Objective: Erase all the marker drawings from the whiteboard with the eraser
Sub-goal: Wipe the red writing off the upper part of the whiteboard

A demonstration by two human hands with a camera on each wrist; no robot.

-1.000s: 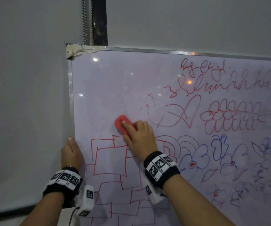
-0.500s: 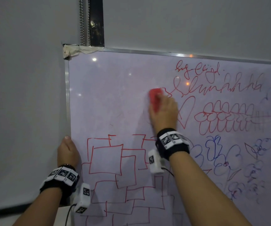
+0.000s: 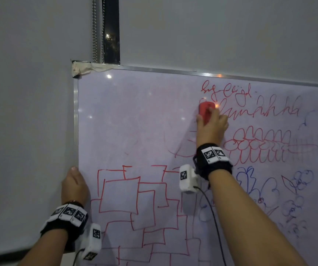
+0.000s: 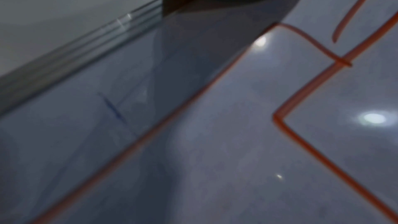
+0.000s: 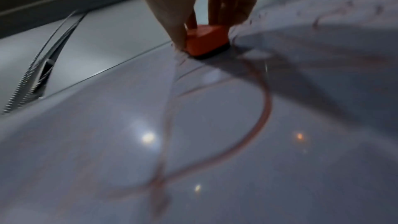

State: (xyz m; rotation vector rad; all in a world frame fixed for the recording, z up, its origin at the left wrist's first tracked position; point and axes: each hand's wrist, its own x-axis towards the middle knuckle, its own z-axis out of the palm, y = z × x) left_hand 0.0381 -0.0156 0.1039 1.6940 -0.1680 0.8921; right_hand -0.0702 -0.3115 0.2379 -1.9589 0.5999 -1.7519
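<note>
The left hand (image 3: pixel 74 186) stays at the left edge of the whiteboard (image 3: pixel 135 116), same as before, its fingers straight along the metal frame and holding nothing. To the right of it, the red boxes (image 3: pixel 135 204) are not erased. Further right, the right hand (image 3: pixel 211 127) grips the red eraser (image 3: pixel 205 112) with thumb and fingers and presses it flat on the board. Since half a second ago the eraser has gone up and to the right, from the heart to the start of the red scribble line (image 3: pixel 259 112). Most of the heart is wiped now, only a pale curve (image 5: pixel 264 108) remains below the eraser.
</note>
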